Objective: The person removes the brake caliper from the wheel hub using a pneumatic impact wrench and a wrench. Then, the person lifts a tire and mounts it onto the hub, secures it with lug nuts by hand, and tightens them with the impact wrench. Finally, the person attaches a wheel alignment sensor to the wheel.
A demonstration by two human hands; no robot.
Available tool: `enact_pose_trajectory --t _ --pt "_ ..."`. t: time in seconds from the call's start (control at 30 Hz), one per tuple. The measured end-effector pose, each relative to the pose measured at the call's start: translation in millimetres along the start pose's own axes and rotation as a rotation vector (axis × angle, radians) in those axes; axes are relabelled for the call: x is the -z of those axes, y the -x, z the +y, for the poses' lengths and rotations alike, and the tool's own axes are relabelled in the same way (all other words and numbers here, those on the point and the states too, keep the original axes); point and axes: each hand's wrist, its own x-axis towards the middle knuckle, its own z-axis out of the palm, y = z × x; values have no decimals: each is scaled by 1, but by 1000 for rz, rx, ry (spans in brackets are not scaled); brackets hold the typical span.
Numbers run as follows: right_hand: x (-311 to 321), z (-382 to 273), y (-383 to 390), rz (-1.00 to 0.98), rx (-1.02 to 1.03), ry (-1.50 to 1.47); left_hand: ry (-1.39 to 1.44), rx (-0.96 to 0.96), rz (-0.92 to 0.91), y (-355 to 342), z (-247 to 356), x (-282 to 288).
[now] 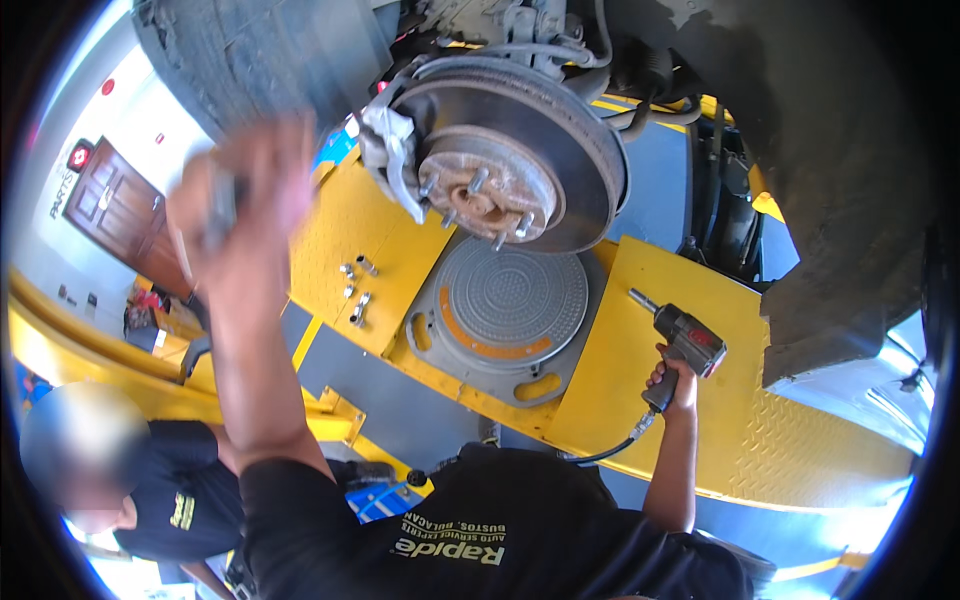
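Head view, the only one: I log the right hand (675, 380) at right of frame, clamped around the grip of the impact wrench (691, 342), whose nose points up-left over the yellow surface (620, 370). The left hand (245, 185), upper left, is badly blurred; I cannot tell whether its fingers are apart or clamped on the greyish patch there. Risk 1: a finger lies near where I would expect the trigger; an unintended squeeze could spin the tool. Risk 2: the air hose (610, 452) runs below the platform edge, and I judge a snag there could jerk the wrench aside. Risk 3: sockets (359, 309), loose at left of centre, could roll off if brushed by the left forearm. Risk 4: a careless swing could knock the studs on the brake disc (585, 160), upper centre. Risk 5: a co-worker (185, 495), lower left, is near my left elbow; a bump could spoil aim.
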Motion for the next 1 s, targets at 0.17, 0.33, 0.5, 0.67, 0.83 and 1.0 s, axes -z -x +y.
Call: enact_pose_trajectory --t 0.17,0.33,0.5,0.67,0.83,1.0 --pt "25 11 14 100 36 -29 221 153 98 103 -52 -2" --pt "29 19 17 300 41 -13 685 395 237 201 -139 -21" --pt "25 23 31 613 139 343 808 630 180 247 -176 -37" --pt "-6 18 50 824 4 998 901 647 -17 268 -200 -38" --pt "-47 12 68 1080 19 1700 590 359 -283 257 -216 -48" --pt "-72 45 63 978 365 1750 47 98 -531 231 -240 -66"
